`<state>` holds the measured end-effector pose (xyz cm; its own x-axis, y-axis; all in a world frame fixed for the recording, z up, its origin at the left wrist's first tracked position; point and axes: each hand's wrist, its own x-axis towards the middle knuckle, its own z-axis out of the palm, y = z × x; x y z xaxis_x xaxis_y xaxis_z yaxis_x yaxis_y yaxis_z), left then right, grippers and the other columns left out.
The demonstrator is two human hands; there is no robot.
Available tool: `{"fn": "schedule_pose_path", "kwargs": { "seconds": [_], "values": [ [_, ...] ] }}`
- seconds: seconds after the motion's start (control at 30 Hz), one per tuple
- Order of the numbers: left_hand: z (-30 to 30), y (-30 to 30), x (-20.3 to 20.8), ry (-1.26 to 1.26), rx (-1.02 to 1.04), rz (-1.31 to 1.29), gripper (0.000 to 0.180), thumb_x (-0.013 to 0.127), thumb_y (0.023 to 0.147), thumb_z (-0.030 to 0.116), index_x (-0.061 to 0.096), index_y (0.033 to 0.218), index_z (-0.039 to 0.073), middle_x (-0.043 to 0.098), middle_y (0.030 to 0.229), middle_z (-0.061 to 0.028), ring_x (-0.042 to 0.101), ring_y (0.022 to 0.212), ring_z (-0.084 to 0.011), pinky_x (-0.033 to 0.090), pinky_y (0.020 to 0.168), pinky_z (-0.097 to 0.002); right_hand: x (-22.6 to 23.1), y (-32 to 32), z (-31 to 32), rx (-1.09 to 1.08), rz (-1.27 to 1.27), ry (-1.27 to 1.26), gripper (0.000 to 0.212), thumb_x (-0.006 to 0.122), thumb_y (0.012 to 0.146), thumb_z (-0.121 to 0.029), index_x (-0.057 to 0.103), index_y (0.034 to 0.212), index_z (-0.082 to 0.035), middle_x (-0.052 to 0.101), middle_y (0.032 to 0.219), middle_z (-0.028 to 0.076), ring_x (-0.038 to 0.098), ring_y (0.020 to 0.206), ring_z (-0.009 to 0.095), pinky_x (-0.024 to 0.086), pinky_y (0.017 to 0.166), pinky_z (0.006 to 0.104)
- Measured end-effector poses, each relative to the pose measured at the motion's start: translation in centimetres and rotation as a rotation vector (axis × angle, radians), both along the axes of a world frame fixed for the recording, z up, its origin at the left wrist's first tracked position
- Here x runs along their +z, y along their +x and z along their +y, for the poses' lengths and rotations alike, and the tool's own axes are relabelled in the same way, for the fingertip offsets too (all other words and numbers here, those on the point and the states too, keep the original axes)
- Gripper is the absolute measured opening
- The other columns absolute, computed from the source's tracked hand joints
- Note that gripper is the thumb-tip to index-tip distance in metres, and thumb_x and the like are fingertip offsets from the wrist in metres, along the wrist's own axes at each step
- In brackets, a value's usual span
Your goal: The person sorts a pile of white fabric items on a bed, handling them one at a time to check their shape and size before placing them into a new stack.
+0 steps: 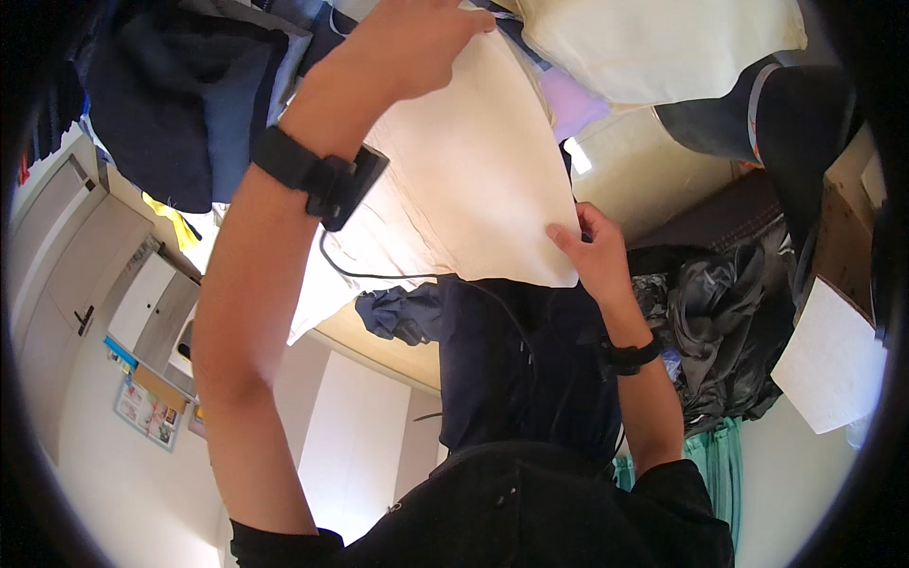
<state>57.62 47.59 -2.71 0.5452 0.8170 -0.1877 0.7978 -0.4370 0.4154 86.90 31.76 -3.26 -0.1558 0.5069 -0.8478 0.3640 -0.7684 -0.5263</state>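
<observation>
A cream piece of cloth, smooth with some creases along its left side, is spread in front of me. My right hand pinches its near right corner between thumb and fingers. At the far edge of the same cloth, my left hand is closed with its fingertips at the fabric; part of that grip is cut off by the top of the view. Both wrists wear black straps, and a dark box-shaped device with a thin cable sits on the left one. Under the cloth's near edge hangs dark navy fabric.
Another cream cloth lies at the far right beside a lilac piece. Dark clothes are piled at far left. A shiny black garment heap and a cardboard box stand right. A thin cable crosses beneath the cream cloth.
</observation>
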Motion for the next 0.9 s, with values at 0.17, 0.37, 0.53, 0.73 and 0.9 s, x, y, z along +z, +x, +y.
{"fn": "schedule_pose_path", "kwargs": {
  "seconds": [0.17, 0.37, 0.53, 0.73, 0.9],
  "values": [
    [1.5, 0.4, -0.6, 0.003, -0.148, 0.059, 0.046, 0.062, 0.07, -0.001, 0.061, 0.116, 0.005, 0.052, 0.127, -0.0201, 0.041, 0.127, -0.036, 0.028, 0.109, -0.0524, 1.3, -0.1, -0.5, 0.025, 0.038, 0.075, 0.015, 0.067, 0.085, -0.007, 0.065, 0.096, 0.003, 0.057, 0.078, 0.005, 0.053, 0.07, 0.012, 0.044, 0.065, 0.0258],
    [2.1, 1.6, -2.8, 0.238, -0.295, 0.275, 0.064, 0.07, 0.072, 0.009, 0.049, 0.132, 0.01, 0.058, 0.124, -0.0167, 0.055, 0.113, -0.0357, 0.041, 0.1, -0.0459, 1.9, 0.1, -0.4, 0.125, 0.035, 0.177, 0.015, 0.068, 0.082, -0.006, 0.065, 0.095, 0.002, 0.054, 0.075, 0.008, 0.051, 0.065, 0.015, 0.041, 0.061, 0.0278],
    [2.2, 2.0, -3.4, -0.154, 0.176, -0.021, 0.063, 0.061, 0.072, 0.003, 0.049, 0.133, 0.013, 0.063, 0.111, -0.0161, 0.062, 0.099, -0.0331, 0.048, 0.09, -0.0399, 2.3, -0.1, -0.2, 0.059, 0.073, 0.205, 0.015, 0.069, 0.081, -0.007, 0.065, 0.091, 0.003, 0.052, 0.072, 0.009, 0.049, 0.063, 0.016, 0.039, 0.058, 0.029],
    [4.0, 1.5, -3.8, -0.637, 0.462, -0.221, 0.061, 0.057, 0.072, -0.001, 0.051, 0.132, 0.01, 0.06, 0.086, -0.0082, 0.06, 0.078, -0.019, 0.049, 0.074, -0.027, 1.7, 0.3, -0.5, 0.067, 0.074, 0.232, 0.014, 0.07, 0.081, -0.007, 0.064, 0.088, 0.003, 0.05, 0.071, 0.008, 0.047, 0.062, 0.016, 0.038, 0.058, 0.0293],
    [4.6, 1.4, -4.8, -0.668, 0.552, -0.465, 0.051, 0.054, 0.07, -0.005, 0.059, 0.119, 0.007, 0.061, 0.096, -0.0117, 0.059, 0.09, -0.0226, 0.047, 0.082, -0.0301, 1.0, 0.6, -1.2, -0.009, 0.065, 0.169, 0.015, 0.069, 0.081, -0.007, 0.062, 0.088, 0.004, 0.049, 0.07, 0.007, 0.046, 0.062, 0.014, 0.038, 0.058, 0.0287]
  ]
}}
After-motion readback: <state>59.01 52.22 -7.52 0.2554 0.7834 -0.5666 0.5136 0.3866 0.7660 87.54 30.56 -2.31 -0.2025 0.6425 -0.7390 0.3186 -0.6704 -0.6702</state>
